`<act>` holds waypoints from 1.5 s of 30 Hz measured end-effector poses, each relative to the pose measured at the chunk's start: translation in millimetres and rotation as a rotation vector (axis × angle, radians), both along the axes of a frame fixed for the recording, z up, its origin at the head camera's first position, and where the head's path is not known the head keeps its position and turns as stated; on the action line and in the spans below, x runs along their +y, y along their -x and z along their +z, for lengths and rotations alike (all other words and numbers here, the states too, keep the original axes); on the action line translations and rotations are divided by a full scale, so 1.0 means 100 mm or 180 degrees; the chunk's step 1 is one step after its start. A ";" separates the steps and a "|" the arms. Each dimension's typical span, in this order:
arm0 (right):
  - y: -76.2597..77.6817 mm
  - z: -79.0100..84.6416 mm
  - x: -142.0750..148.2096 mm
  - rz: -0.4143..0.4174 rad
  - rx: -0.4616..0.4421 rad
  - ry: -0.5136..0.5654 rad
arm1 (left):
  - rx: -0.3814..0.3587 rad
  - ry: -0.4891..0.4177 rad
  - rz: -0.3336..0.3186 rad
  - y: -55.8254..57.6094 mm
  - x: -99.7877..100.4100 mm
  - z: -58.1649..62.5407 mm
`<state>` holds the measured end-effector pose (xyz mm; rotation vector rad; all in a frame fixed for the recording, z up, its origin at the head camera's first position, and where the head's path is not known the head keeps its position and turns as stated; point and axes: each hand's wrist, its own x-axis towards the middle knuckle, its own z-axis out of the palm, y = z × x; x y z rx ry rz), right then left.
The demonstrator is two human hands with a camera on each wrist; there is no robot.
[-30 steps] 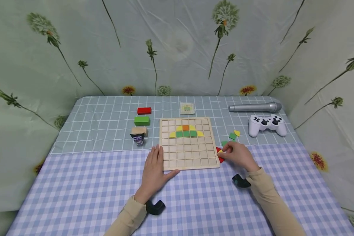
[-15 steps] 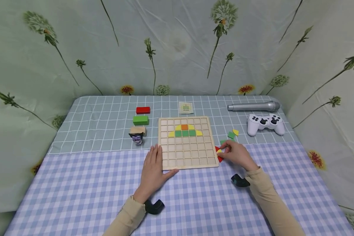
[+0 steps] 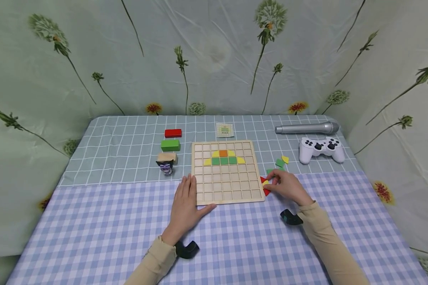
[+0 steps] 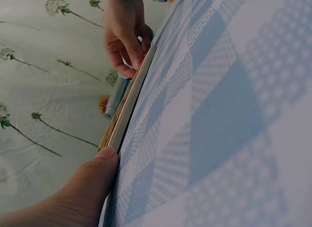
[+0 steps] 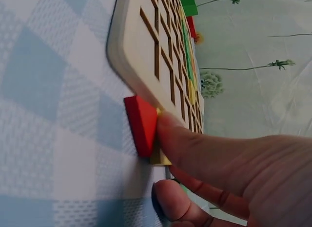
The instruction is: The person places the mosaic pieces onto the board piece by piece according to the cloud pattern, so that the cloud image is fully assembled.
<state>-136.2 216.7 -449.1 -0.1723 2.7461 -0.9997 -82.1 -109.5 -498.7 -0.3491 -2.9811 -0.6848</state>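
Observation:
A square wooden grid board (image 3: 222, 186) lies mid-table, with yellow tiles (image 3: 240, 160), green tiles (image 3: 224, 160) and one orange tile (image 3: 223, 153) in its upper cells. Along its left edge rests my left hand (image 3: 185, 208), fingers straight; the thumb (image 4: 100, 171) touches the front edge. Beyond the board's right edge, my right hand (image 3: 288, 188) pinches a yellow tile (image 5: 160, 157) between thumb and fingers. Beside that tile are red triangular tiles (image 3: 267, 192), one of which stands out as a red tile (image 5: 141, 124) in the right wrist view. My thumb partly hides the yellow tile.
Loose green tiles (image 3: 279, 162) and a yellow tile (image 3: 285, 159) lie behind my right hand. Further right are a white game controller (image 3: 321, 149) and a silver microphone (image 3: 306, 128). Left stand red (image 3: 173, 133), green (image 3: 170, 145) and wooden blocks (image 3: 167, 158), a small figurine (image 3: 166, 168); behind, a pattern card (image 3: 224, 130).
The head view has shifted slightly. Both hands stay in nearly the same places, the right still at the yellow tile beside the board.

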 end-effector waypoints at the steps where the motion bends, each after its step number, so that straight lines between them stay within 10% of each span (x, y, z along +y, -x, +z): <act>1: 0.00 0.00 0.00 -0.0001 0.0005 0.0003 | 0.0002 0.0003 0.0000 0.00 0.00 0.00; 22: -0.06 0.00 0.10 0.0056 -0.0020 -0.0131 | 0.0035 0.0006 -0.0006 0.00 0.01 0.01; 32: -0.15 0.01 0.02 -0.0286 0.0487 -0.0396 | 0.0040 -0.0009 -0.0008 0.00 0.00 0.00; 45: -0.08 0.00 -0.05 -0.0291 0.0198 -0.0345 | 0.0096 -0.0041 -0.0009 -0.01 0.00 0.00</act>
